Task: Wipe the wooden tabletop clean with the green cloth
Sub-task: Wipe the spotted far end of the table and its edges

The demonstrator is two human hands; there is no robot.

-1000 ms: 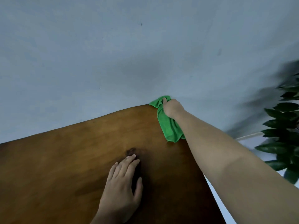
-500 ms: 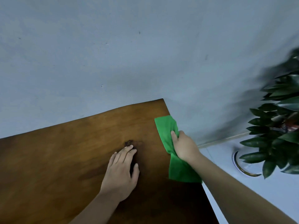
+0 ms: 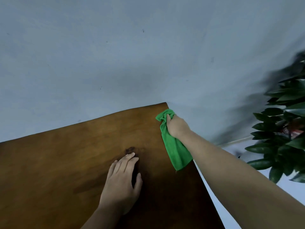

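The wooden tabletop [image 3: 66,162] fills the lower left, with its far right corner against the wall. My right hand [image 3: 177,125] grips the bunched top of the green cloth [image 3: 176,151] at the table's right edge, near that far corner. The cloth trails back along the edge toward me, and its lower end hangs slightly over the side. My left hand [image 3: 123,184] rests flat on the wood with straight fingers, its fingertips just below a dark knot [image 3: 130,149] in the grain.
A pale grey-blue wall [image 3: 132,55] rises right behind the table. A leafy green plant [image 3: 283,138] stands on the floor to the right of the table, close to my right forearm. Pale floor shows beside the table's right edge.
My right hand has slid the cloth back up the right edge toward the far corner, bunching its top. Before that it had pulled it down from the corner. My left hand stays put.
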